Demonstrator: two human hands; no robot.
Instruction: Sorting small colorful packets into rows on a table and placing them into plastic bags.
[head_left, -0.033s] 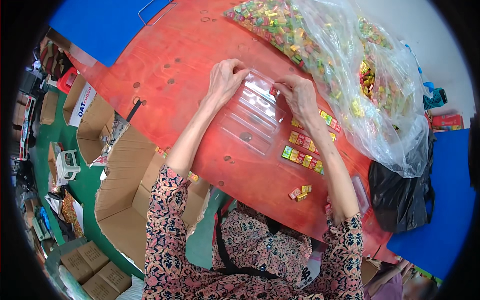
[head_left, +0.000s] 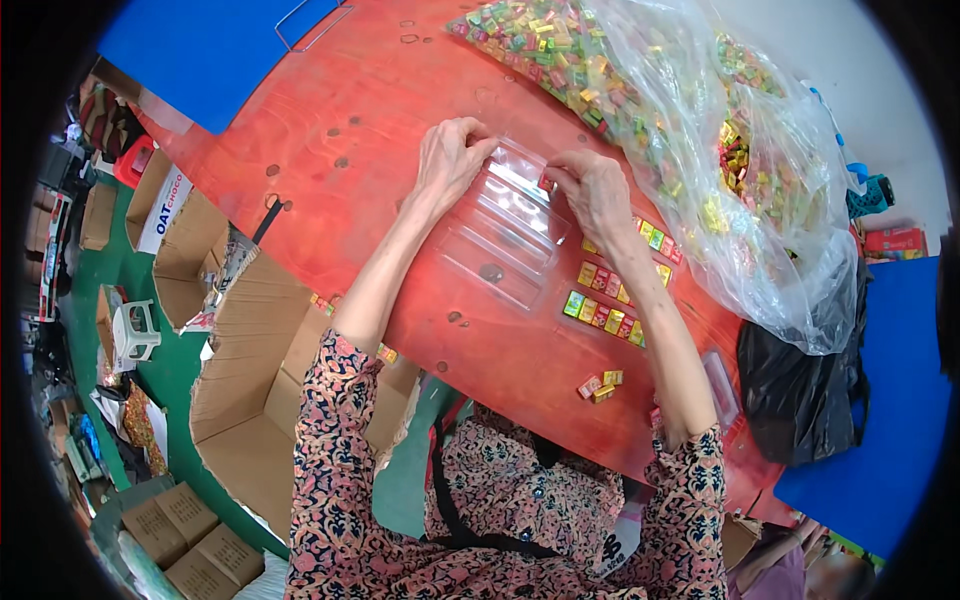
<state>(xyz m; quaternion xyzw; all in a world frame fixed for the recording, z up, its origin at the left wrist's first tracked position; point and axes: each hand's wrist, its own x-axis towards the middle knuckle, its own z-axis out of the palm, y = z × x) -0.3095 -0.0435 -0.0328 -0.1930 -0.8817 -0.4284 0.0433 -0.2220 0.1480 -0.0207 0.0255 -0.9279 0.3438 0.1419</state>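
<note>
A clear plastic tray (head_left: 503, 255) with several long grooves lies on the red table. My left hand (head_left: 455, 158) pinches its far left corner, fingertips closed on the edge. At the tray's far right end, my right hand (head_left: 597, 192) holds a small red wrapped candy (head_left: 546, 182) between thumb and fingers, just above the grooves. No candies show in this tray's grooves. Under and beside my right forearm sits a filled tray (head_left: 606, 318) with rows of green, yellow and red candies, partly hidden by the arm.
A large clear bag (head_left: 690, 130) of wrapped candies spreads over the far right, with a black plastic bag (head_left: 805, 395) below it. Loose candies (head_left: 602, 386) lie near the table's front edge. An open cardboard box (head_left: 250, 400) stands at the left, below the tabletop (head_left: 330, 200).
</note>
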